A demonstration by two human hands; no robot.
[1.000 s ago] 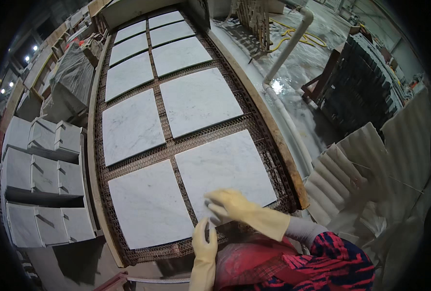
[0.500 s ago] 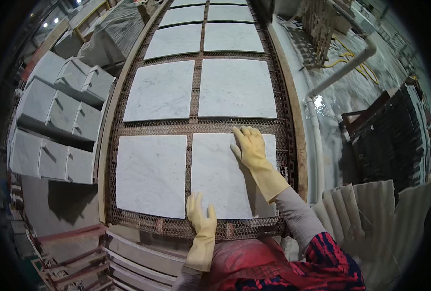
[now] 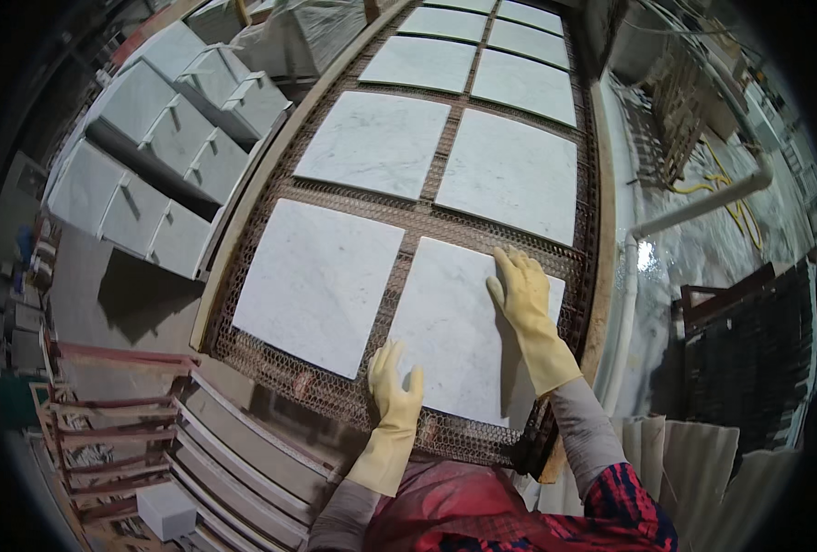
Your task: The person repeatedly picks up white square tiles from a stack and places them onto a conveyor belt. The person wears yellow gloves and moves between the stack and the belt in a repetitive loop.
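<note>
A square white marble tile [image 3: 450, 322] with faint grey veins lies flat at the near right of a brown mesh conveyor belt [image 3: 279, 368]. My right hand [image 3: 526, 299], in a pale yellow rubber glove, rests by its far edge, fingertips at the rim and thumb apart. At the tile's near left edge is my left hand [image 3: 394, 394], gloved the same way, fingers stretched and thumb spread. Another marble tile [image 3: 321, 285] lies to the left across a narrow gap. Farther up the belt, more tiles [image 3: 376, 143] run in two columns.
Wooden rails [image 3: 243, 244] border the belt. Stacked white slabs with spacers [image 3: 137, 212] stand at left, above a slatted rack [image 3: 114, 423] and a white block [image 3: 166, 511]. At right are a grey pipe [image 3: 712, 195], yellow hose [image 3: 739, 212], dark slabs [image 3: 748, 359] and corrugated sheets [image 3: 693, 460].
The view has turned, so the belt now slants toward the upper right and more of the rack shows at lower left. Both hands keep nearly the same places at the near right tile.
</note>
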